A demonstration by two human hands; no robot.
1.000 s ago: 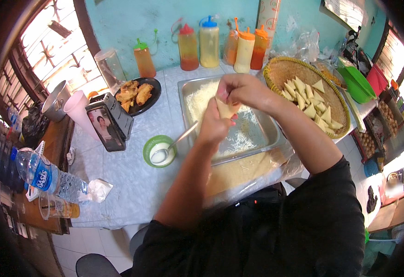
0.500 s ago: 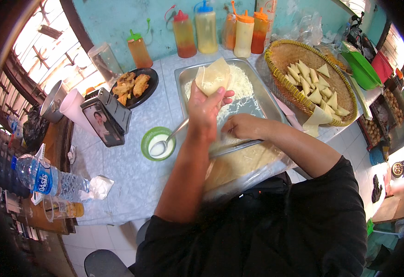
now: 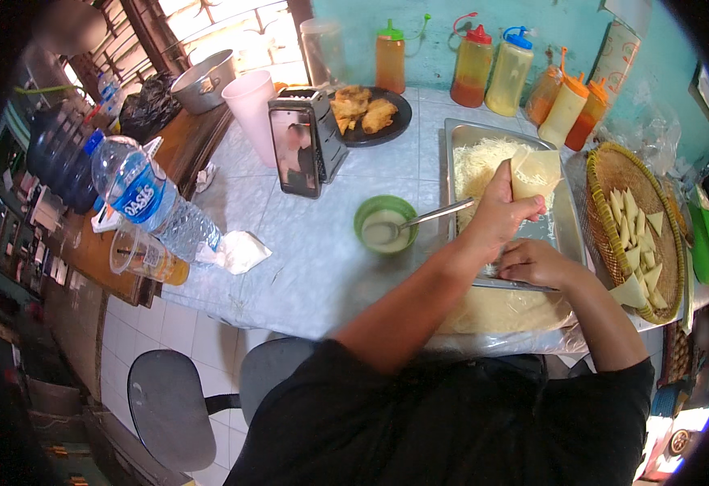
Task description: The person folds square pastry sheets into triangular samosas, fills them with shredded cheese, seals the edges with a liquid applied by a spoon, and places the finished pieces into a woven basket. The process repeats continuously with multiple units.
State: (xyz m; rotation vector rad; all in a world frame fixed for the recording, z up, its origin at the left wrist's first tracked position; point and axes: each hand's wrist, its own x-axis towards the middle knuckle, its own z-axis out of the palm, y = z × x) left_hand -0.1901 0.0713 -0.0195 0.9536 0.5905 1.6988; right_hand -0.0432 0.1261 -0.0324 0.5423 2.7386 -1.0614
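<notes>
Wrapper (image 3: 539, 182) rolled into a cone, held above the tray (image 3: 566, 231) with its mouth upward. The left hand (image 3: 496, 212) grasps it, thumb on the near side and fingers behind. The right hand (image 3: 532, 263) lies low at the tray's near end, fingers bent downward; whether they pinch anything cannot be told. Pale shreds (image 3: 477, 166) are heaped in the far part of the tray, with metal showing nearer the hands. Below the near rim lie flat sheets (image 3: 500, 312), partly under clear plastic. To the left, a green bowl (image 3: 360, 231) contains white liquid; a spoon (image 3: 445, 211) rests in it, its handle reaching toward the tray. To the right, a tilted woven basket (image 3: 639, 174) bears folded triangles (image 3: 636, 227), and a loose sheet (image 3: 630, 292) lies at its near left rim. Beyond, a black plate (image 3: 404, 121) of fried pieces (image 3: 378, 116) stands on the table (image 3: 314, 259).
</notes>
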